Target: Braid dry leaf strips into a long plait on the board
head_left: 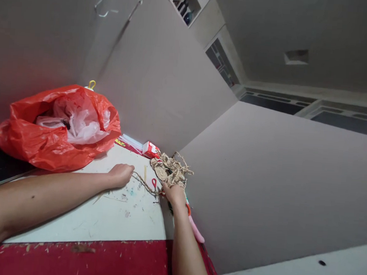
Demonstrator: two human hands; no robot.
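My left hand (121, 175) is closed on one end of a thin braided straw cord (144, 184), low over the white board (134, 218). The cord runs right toward my right hand (172, 193), which is at the near edge of a heap of woven straw pieces (168, 168). The right fingertips are hidden among the cord and the heap, so their grip cannot be made out. Small scissors with a red handle (154, 183) lie between the hands, beside the cord.
A red plastic bag (54, 145) holding white plastic stands at the left. A red and white box (150, 149) is behind the heap. Straw scraps litter the red surface (99, 261) in front. A pink object (196, 230) lies right of my right forearm; walls rise behind.
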